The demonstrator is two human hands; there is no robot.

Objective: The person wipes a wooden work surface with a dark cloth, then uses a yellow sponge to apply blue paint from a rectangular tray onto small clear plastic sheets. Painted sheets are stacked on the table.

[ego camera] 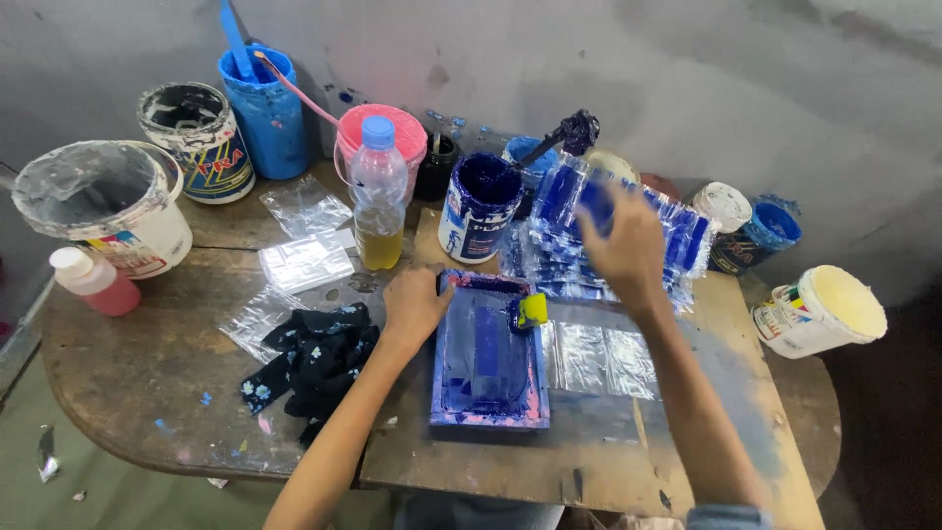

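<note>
My left hand (414, 306) rests on the left edge of a small blue-stained printing frame (489, 353) lying on the wooden table (147, 363). A small yellow-handled squeegee (530, 310) sits on the frame's right side. My right hand (622, 245) is further back, laying a clear plastic bag with a blue print onto a fanned pile of printed bags (687, 236). Blank clear bags (599, 355) lie right of the frame.
A dark flowered cloth (314, 361) lies left of the frame. A plastic bottle of yellow liquid (378, 196), an open tub of blue ink (479, 206) and several paint buckets (108, 201) crowd the back. A white tub (822, 312) stands at the right edge.
</note>
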